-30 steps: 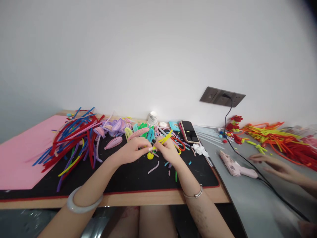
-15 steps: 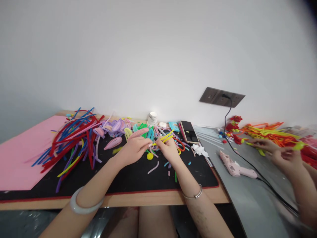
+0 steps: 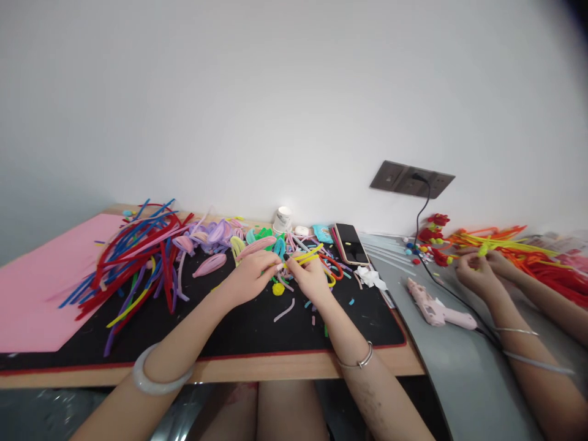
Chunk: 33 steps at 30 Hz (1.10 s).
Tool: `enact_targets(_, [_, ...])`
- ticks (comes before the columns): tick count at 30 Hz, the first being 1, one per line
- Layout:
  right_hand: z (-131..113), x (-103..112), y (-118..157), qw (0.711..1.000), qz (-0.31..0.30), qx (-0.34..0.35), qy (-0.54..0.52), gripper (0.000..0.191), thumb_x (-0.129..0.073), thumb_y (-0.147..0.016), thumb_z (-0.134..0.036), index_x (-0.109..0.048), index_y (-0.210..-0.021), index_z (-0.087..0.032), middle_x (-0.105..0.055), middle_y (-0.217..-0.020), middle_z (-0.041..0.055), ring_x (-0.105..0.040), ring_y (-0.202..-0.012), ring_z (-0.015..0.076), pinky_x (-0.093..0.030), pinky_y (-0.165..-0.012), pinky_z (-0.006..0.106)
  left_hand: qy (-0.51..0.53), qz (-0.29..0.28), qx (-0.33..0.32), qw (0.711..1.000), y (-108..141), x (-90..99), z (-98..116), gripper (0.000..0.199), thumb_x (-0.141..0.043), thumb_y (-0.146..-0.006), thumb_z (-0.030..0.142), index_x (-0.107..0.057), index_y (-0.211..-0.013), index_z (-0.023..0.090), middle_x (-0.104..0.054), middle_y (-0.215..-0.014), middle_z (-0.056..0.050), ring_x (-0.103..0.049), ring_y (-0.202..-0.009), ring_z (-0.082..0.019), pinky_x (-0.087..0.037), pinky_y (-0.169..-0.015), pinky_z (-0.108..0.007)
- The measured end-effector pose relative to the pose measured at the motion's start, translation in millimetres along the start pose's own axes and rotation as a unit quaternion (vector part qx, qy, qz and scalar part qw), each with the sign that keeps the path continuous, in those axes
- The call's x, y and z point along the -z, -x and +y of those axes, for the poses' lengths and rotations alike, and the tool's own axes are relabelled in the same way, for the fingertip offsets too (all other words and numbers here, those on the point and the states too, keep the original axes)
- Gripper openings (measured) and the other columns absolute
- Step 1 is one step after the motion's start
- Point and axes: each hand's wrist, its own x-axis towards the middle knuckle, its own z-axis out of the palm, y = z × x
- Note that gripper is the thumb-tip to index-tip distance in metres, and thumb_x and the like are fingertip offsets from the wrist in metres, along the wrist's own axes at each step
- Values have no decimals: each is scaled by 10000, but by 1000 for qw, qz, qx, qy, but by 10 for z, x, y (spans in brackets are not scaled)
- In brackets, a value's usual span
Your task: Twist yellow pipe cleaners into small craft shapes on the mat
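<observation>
My left hand (image 3: 252, 278) is closed, fingertips pinched together over the black mat; what they hold is too small to make out. Close beside it, my right hand (image 3: 311, 278) grips a yellow pipe cleaner (image 3: 312, 252), whose folded lengths stick out past the knuckles to the upper right. Only a small gap separates the two sets of fingertips. Just below them lies a small yellow coil (image 3: 278, 289) on the mat. Looped pink pipe cleaners (image 3: 257, 247) show behind my left hand, and cut pipe-cleaner pieces (image 3: 285, 310) are scattered around.
Red and blue pipe cleaners (image 3: 133, 257) are heaped at left beside pink sheet (image 3: 41, 288). Paper cup (image 3: 282, 220) and phone (image 3: 351, 244) stand along the back. A pink glue gun (image 3: 438, 309) with cord lies right, near a co-worker's hands (image 3: 480, 278) holding something yellow-green.
My hands stay nearly in place; the yellow strip once visible between my fingertips no longer shows there. The co-worker's hands have shifted left and back.
</observation>
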Motion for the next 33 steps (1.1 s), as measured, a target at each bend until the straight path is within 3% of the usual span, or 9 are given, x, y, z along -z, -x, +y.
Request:
enact_targets(18, [3,9,10,1000,12,-5,-15,300,-488,-822,-335,-530,-583,-157,-406,-464,-33,-354,-429,89,-281,-445,226,21,47,10,999,-2,30,4,251,-393,-887,263,-544,-701,187,-635,-815,-48,-523,-1089,-216,-337,-1018,-400])
enact_targets(25, [-28,71,16,991,-1,114,70,153,-555,-810,-295,-640,-769,-175,-613,-758,48,-526,-628,140,-392,-549,254,24,35,20,999,4,69,13,245,-399,-883,259,-545,-700,187,-620,-760,-40,-483,-1153,-222,-349,-1004,-389])
enact_targets(29, [-16,100,-9,982,-2,164,89,142,-569,-813,-269,-668,-893,-206,-586,-1021,85,-556,-888,183,-449,-641,271,27,17,15,999,11,87,5,239,-399,-879,251,-533,-692,186,-634,-814,-40,-484,-1152,-224,-342,-1009,-393])
enact_targets(33, [9,134,-23,968,4,204,148,213,-561,-821,-260,-673,-999,-226,-510,-1118,93,-534,-933,187,-463,-743,311,37,9,22,999,10,102,11,244,-395,-878,246,-518,-676,184,-639,-823,-47,-449,-1200,-232,-346,-1007,-390])
